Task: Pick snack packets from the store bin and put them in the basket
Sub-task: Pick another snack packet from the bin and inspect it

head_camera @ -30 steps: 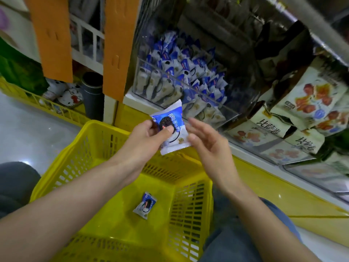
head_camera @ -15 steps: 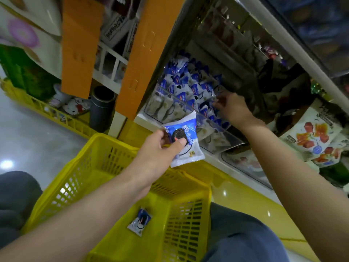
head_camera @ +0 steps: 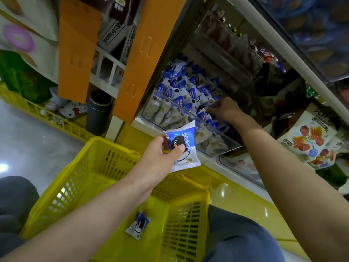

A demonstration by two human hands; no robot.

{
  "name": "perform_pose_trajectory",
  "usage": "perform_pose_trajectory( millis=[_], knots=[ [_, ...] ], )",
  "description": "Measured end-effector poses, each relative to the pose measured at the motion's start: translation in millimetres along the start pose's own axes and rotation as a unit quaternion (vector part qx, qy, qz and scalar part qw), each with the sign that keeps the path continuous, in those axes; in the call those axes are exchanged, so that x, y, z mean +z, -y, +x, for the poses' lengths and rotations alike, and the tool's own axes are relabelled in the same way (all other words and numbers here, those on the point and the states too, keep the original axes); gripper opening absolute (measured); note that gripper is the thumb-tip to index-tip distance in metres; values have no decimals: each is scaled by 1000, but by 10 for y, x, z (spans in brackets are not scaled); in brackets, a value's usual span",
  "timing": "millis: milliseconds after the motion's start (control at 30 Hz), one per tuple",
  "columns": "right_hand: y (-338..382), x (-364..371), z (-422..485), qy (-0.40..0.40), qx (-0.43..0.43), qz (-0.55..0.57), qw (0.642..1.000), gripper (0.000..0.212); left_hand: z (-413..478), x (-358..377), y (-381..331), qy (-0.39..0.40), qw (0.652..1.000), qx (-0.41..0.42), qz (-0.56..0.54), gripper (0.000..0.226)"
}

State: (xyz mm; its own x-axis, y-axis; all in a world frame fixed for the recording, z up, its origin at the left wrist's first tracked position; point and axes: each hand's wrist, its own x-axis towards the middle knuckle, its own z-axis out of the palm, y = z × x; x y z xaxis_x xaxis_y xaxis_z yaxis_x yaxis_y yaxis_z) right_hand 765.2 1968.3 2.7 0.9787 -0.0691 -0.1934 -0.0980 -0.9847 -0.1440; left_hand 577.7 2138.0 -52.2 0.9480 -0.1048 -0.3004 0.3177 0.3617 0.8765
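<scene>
Yellow plastic makes up the largest thing in view, the basket (head_camera: pixel 79 186), which stands low in front of the person, just below the shelf (head_camera: pixel 207 161). On that shelf sits the clear bin (head_camera: pixel 181 108), piled high with blue-and-white snack packets.

The left hand (head_camera: pixel 160 157) is raised above the basket's far rim. Its grip is closed on the raised packet (head_camera: pixel 188 140), thumb across the printed face and fingers behind it. The right hand (head_camera: pixel 224 110) reaches over the bin's front wall. Its grip is narrow, the fingertips pinching what looks like the white corner of the bin packet (head_camera: pixel 203 110), which lies among the pile. Smallest of all is the basket packet (head_camera: pixel 137 225), lying flat and alone on the basket's floor.

By my reading the task is at an early stage. One packet is in the basket, a second is in the air over it and not yet let go, and a third is only just being taken up. The bin is well stocked, and nothing shows how many packets are wanted.
</scene>
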Motion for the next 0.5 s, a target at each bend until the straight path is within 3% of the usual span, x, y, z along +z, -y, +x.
perform_pose_trajectory(
  millis=[200,367,500],
  knots=[
    [56,54,-18,-1,-17,132,991,14,-16,13,26,17,1000,-13,5,12],
    [45,63,-67,-48,-9,213,976,45,-12,-5,39,0,1000,1,21,18],
    [-30,-8,-268,-165,-69,222,959,49,6,-1,62,-10,999,-17,33,33]
  ],
)
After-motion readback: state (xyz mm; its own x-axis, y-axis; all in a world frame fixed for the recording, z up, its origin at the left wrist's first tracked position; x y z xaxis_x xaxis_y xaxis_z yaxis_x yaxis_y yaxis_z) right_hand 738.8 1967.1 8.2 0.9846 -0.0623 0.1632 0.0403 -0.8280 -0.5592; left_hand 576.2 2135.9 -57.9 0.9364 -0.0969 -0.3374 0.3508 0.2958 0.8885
